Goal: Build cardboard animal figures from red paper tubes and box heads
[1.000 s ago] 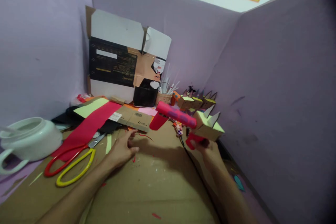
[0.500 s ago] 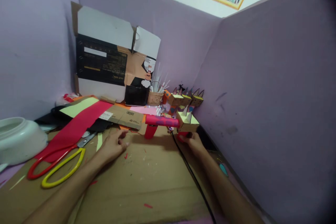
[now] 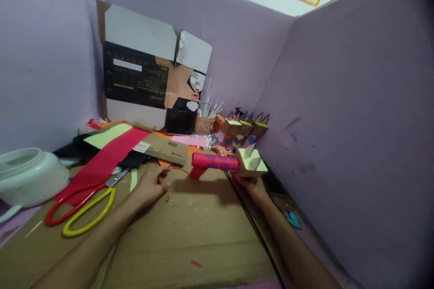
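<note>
A paper animal figure stands on the cardboard sheet, with a pink tube body (image 3: 215, 161) with purple spots, red legs and a pale yellow box head (image 3: 251, 162) with pointed ears. Beneath the head, my right hand (image 3: 252, 187) has its fingers closed around a red front leg, partly hidden by the head. My left hand (image 3: 152, 185) rests on the cardboard left of the figure, holding nothing, its fingers curled loosely and apart. Scissors (image 3: 86, 212) with red and yellow handles lie left of that forearm, beside a long red paper strip (image 3: 105, 162).
At left sits a white pot (image 3: 30, 180). An unfolded box (image 3: 135, 72) leans on the back wall, beside a basket (image 3: 204, 125) of white sticks. Similar box-headed figures (image 3: 246, 127) stand behind. A black cable (image 3: 254, 226) runs along the right.
The figure's head has turned and tilted a little toward the camera, with my right hand moved further under it. The whole view has shifted slightly.
</note>
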`<state>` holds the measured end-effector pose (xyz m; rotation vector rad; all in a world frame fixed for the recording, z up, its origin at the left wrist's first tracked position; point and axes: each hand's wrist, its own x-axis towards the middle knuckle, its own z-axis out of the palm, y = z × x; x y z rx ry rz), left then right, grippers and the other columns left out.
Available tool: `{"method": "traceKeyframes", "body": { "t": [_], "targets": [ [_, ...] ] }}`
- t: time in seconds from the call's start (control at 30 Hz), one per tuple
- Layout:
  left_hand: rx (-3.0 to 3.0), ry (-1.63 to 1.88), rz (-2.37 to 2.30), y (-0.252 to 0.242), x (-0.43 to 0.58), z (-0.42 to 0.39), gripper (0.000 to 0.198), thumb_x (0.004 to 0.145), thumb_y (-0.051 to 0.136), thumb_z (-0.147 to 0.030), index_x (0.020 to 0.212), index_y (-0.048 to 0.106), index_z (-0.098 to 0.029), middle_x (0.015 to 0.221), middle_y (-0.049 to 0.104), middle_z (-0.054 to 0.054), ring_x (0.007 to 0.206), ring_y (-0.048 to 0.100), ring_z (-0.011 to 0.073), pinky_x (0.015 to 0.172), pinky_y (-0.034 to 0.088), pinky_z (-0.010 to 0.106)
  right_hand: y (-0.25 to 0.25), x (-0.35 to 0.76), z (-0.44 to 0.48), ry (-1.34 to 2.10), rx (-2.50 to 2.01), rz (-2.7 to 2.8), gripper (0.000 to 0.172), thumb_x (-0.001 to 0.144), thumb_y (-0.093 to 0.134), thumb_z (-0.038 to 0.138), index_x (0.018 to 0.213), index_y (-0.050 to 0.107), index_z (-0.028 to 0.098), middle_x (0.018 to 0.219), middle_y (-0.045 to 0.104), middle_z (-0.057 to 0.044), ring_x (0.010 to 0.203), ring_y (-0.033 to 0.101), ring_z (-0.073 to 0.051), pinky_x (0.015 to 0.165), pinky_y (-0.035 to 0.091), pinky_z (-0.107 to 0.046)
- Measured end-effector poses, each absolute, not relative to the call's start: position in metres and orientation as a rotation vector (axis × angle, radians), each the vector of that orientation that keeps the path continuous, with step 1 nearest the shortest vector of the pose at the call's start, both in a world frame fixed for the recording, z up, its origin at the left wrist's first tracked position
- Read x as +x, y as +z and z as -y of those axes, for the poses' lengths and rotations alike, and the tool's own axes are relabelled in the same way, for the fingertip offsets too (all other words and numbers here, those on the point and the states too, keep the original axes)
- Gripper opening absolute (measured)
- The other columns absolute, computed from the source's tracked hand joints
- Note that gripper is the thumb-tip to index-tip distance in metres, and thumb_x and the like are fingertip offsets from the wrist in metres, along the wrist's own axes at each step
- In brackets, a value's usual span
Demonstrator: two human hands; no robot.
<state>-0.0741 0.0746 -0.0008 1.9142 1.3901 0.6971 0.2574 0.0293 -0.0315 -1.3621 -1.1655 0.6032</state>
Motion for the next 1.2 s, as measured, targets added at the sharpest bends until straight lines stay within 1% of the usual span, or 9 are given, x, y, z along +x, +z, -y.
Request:
{"method": "traceKeyframes", "body": {
  "t": [0.27, 0.4, 0.53, 0.63, 0.7, 0.87, 1.03, 1.13, 1.2],
  "targets": [
    [1.783, 0.911, -1.266, 0.004, -0.058, -0.069, 0.048, 0.064, 0.058, -0.032, 0.107, 0.059, -0.011, 0.099, 0.064, 0.009, 0.062, 0.052, 0.0143, 0.063, 0.044, 0.03, -0.02, 0.252, -0.024, 0.582, -1.451, 1.158, 0.041, 0.061, 0.072, 0.043, 0.087, 0.068, 0.012, 0.092, 0.073, -0.014, 0.087, 0.066, -0.03, 0.082, 0.048, -0.045],
    [1.615, 0.907, -1.089, 0.009, -0.037, -0.073, 0.061, 0.059, 0.063, -0.028, 0.116, 0.054, -0.009, 0.107, 0.061, 0.012, 0.065, 0.053, 0.0131, 0.062, 0.045, 0.028, -0.022, 0.251, -0.022, 0.574, -1.49, 1.121, 0.041, 0.06, 0.071, 0.045, 0.087, 0.066, 0.014, 0.095, 0.072, -0.013, 0.09, 0.065, -0.029, 0.082, 0.047, -0.042],
    [1.621, 0.748, -0.781, 0.009, -0.028, -0.088, 0.073, 0.052, 0.07, -0.024, 0.122, 0.05, -0.011, 0.098, 0.063, 0.008, 0.07, 0.055, 0.0157, 0.067, 0.046, 0.029, -0.026, 0.25, -0.023, 0.571, -1.522, 1.103, 0.035, 0.06, 0.07, 0.046, 0.077, 0.064, 0.015, 0.081, 0.072, -0.009, 0.08, 0.064, -0.027, 0.072, 0.049, -0.038],
    [1.657, 0.612, -0.696, 0.011, -0.026, -0.099, 0.06, 0.053, 0.072, -0.022, 0.11, 0.057, -0.014, 0.089, 0.065, 0.005, 0.077, 0.056, 0.0199, 0.071, 0.046, 0.032, -0.026, 0.247, -0.025, 0.537, -1.516, 1.103, 0.029, 0.061, 0.068, 0.044, 0.062, 0.06, 0.017, 0.062, 0.068, -0.006, 0.064, 0.062, -0.025, 0.059, 0.048, -0.036],
    [1.677, 0.524, -0.75, 0.013, -0.024, -0.102, 0.05, 0.054, 0.072, -0.02, 0.102, 0.062, -0.014, 0.086, 0.065, 0.005, 0.08, 0.057, 0.022, 0.072, 0.046, 0.032, -0.026, 0.244, -0.027, 0.515, -1.488, 1.116, 0.027, 0.061, 0.066, 0.043, 0.06, 0.06, 0.017, 0.059, 0.067, -0.006, 0.06, 0.061, -0.024, 0.056, 0.047, -0.035],
    [1.687, 0.569, -0.829, 0.024, -0.017, -0.092, 0.035, 0.055, 0.068, -0.019, 0.09, 0.066, -0.015, 0.089, 0.068, 0.005, 0.09, 0.057, 0.0263, 0.081, 0.045, 0.035, -0.025, 0.242, -0.027, 0.504, -1.505, 1.122, 0.023, 0.064, 0.063, 0.038, 0.071, 0.064, 0.017, 0.073, 0.071, -0.008, 0.074, 0.064, -0.028, 0.066, 0.049, -0.038],
    [1.623, 0.63, -0.829, 0.02, -0.015, -0.089, 0.039, 0.054, 0.069, -0.021, 0.093, 0.066, -0.015, 0.092, 0.068, 0.005, 0.092, 0.058, 0.0259, 0.082, 0.046, 0.036, -0.02, 0.24, -0.004, 0.51, -1.581, 1.148, 0.034, 0.066, 0.064, 0.039, 0.091, 0.063, 0.017, 0.098, 0.069, -0.011, 0.096, 0.061, -0.031, 0.082, 0.047, -0.042],
    [1.576, 0.628, -0.795, 0.014, -0.015, -0.091, 0.038, 0.055, 0.069, -0.02, 0.092, 0.066, -0.014, 0.089, 0.069, 0.006, 0.088, 0.059, 0.0244, 0.082, 0.046, 0.037, -0.007, 0.227, 0.032, 0.124, -1.683, 1.167, 0.038, 0.072, 0.061, 0.034, 0.105, 0.061, 0.016, 0.114, 0.063, -0.014, 0.108, 0.056, -0.031, 0.093, 0.041, -0.046],
    [1.579, 0.604, -0.748, 0.012, -0.014, -0.092, 0.038, 0.056, 0.07, -0.019, 0.093, 0.066, -0.014, 0.086, 0.069, 0.005, 0.085, 0.06, 0.0238, 0.081, 0.046, 0.038, 0.009, 0.213, 0.056, -0.069, -1.66, 1.209, 0.029, 0.079, 0.056, 0.03, 0.104, 0.061, 0.018, 0.105, 0.066, -0.012, 0.099, 0.061, -0.027, 0.09, 0.045, -0.044]
  ]
}}
